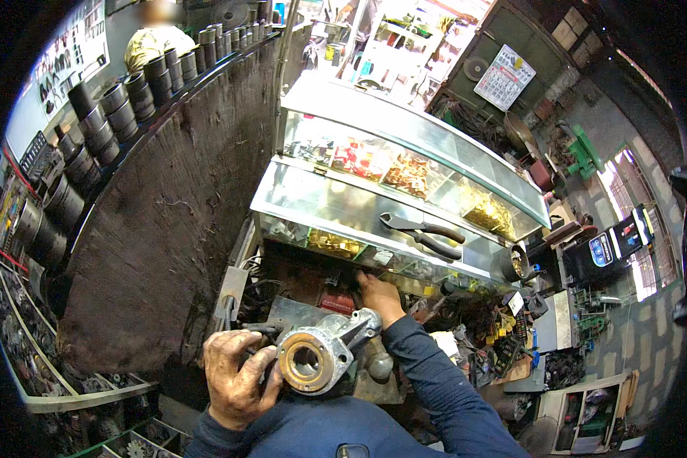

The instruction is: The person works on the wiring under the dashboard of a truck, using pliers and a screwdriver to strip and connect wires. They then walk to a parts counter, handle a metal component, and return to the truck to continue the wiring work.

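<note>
Two bare hands work at the lower centre of the frame, the left hand [240, 374] half open, its bent fingers at the left rim of a cast-metal housing [341, 347]; whether it grips the part cannot be told. Right of that hand, the housing sits just in front of the person's body, its brass-coloured ring facing up and its narrow arm slanting toward the right wrist. Farther up the frame, the right hand [380, 296] reaches to the shadowed space below a glass display case [343, 183], fingers curled and their tips too dark to show any hold. Near it lies a red box [337, 303]. The case's upper tier holds red packets and copper- and gold-coloured pieces; brass-coloured pieces fill part of the lower one. A small cup [514, 265] at its right end contains brass-coloured bits, and pliers [424, 233] lie on the lower glass top. A dark upright panel [160, 237] bounds the left side, the case's front edge crosses above the right hand, and paved floor [626, 336] stretches down the far right.
</note>
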{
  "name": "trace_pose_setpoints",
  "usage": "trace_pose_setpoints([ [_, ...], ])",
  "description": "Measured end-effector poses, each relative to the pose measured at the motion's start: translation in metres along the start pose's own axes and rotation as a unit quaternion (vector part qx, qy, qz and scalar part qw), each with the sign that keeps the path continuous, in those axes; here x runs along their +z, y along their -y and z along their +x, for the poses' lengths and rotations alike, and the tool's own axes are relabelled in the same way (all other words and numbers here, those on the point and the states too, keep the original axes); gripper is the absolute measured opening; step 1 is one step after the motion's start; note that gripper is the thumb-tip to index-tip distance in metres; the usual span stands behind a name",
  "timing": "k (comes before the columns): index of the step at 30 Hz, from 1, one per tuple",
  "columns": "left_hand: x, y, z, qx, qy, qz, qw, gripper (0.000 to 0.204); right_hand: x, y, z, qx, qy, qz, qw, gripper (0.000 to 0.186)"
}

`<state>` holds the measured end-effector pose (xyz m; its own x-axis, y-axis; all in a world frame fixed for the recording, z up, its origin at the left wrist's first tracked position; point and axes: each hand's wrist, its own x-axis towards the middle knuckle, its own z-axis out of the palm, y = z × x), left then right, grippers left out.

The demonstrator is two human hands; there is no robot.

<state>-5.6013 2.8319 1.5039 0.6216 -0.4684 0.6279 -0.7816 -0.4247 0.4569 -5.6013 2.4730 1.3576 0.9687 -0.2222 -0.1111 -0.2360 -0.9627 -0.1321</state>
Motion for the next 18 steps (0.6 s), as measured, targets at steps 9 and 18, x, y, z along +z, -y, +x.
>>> trace_pose_setpoints([
  [9,0.015,-0.020,0.010,0.022,0.034,-0.047,0.998,0.033,-0.008,0.014,0.002,0.104,-0.006,0.114,0.988,0.066],
  [18,0.013,-0.027,0.004,0.010,0.042,-0.032,0.999,0.032,-0.030,0.034,-0.017,0.125,-0.065,0.218,0.966,0.069],
])
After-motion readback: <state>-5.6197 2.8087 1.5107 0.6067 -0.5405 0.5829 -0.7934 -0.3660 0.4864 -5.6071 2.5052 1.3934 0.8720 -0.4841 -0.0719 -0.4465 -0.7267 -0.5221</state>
